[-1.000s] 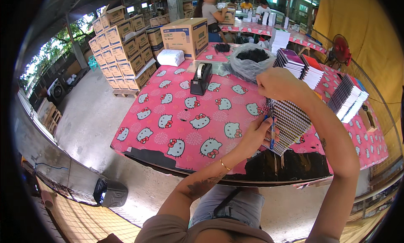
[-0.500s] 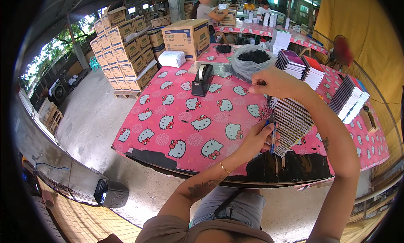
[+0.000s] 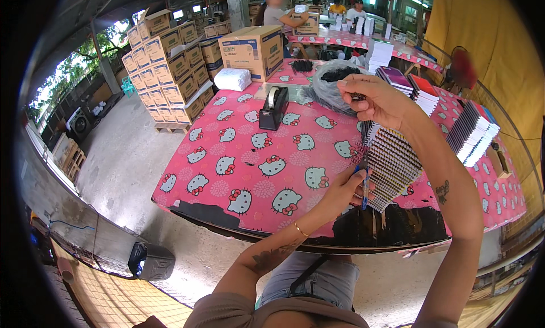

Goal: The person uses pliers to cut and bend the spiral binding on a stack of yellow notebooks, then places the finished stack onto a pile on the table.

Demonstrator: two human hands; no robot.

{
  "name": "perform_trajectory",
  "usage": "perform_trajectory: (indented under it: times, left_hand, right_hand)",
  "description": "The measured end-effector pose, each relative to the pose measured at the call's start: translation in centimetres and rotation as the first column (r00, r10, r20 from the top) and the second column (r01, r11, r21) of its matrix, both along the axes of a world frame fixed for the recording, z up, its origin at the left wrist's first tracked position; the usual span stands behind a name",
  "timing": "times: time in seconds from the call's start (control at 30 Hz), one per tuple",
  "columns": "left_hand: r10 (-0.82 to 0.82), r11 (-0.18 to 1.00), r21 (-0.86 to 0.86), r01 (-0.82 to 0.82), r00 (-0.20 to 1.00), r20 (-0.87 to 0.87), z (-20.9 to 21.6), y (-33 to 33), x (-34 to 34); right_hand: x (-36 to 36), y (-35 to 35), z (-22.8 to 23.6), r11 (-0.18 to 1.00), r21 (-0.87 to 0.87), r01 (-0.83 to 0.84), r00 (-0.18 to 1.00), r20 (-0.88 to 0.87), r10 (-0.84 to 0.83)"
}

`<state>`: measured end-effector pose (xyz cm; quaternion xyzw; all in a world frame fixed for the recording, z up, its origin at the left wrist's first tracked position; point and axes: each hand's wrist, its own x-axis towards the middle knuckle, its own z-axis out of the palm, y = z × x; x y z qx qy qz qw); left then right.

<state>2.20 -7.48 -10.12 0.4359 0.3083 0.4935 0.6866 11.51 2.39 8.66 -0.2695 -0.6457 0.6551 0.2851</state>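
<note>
At nine to ten o'clock, stacks of brown cardboard cartons point(image 3: 170, 61) stand on the concrete floor, each with a pale printed label on its side. At eleven o'clock a larger carton point(image 3: 252, 49) with blue print sits on the bench point(image 3: 238, 157), whose cover is a glossy pink cloth printed with white cartoon cats. Just beside the carton lies a soft white wrapped bundle point(image 3: 233, 79). Near twelve o'clock stands a black tape dispenser point(image 3: 274, 108) with a clear roll, and past it a crinkled grey plastic bag point(image 3: 332, 89) of dark bits.

At four o'clock of the middle, the left hand point(image 3: 343, 189) is closed in a pinch on a thin blue pen-like tool point(image 3: 364, 187), held against the near edge of the fanned stack of spiral-bound notebooks point(image 3: 392, 163). The stack lies slanted at the bench's front edge, its wire coils forming fine dark-and-white ribs. At one o'clock the right hand point(image 3: 377, 101) hovers above the stack, fingers curled on a small dark piece, too small to tell. At two to three o'clock more notebook piles point(image 3: 471, 132) rest in rows.
</note>
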Motion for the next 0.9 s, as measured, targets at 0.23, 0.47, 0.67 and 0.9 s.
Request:
perform_trajectory:
  times: [0.23,0.47,0.67,0.9]
  left_hand:
    - [0.007,1.0,0.002,-0.007,1.0,-0.002,-0.1,-0.2,-0.2]
    - [0.001,1.0,0.0,-0.001,1.0,-0.006,-0.2,-0.3,-0.3]
    - [-0.008,1.0,-0.01,0.008,1.0,0.0,-0.4,-0.4,-0.3]
    - [-0.003,1.0,-0.004,0.003,1.0,-0.008,-0.2,-0.6,-0.2]
  right_hand:
    - [-0.1,-0.1,0.1,0.997,-0.05,-0.06,0.998,-0.037,0.059]
    - [0.4,-0.5,0.3,0.995,-0.104,-0.003,0.993,-0.116,-0.009]
    - [1.0,-1.2,1.2,0.989,-0.13,0.069,0.991,-0.107,-0.083]
    - [1.2,-0.8,1.0,0.989,0.008,0.146,0.983,-0.116,-0.144]
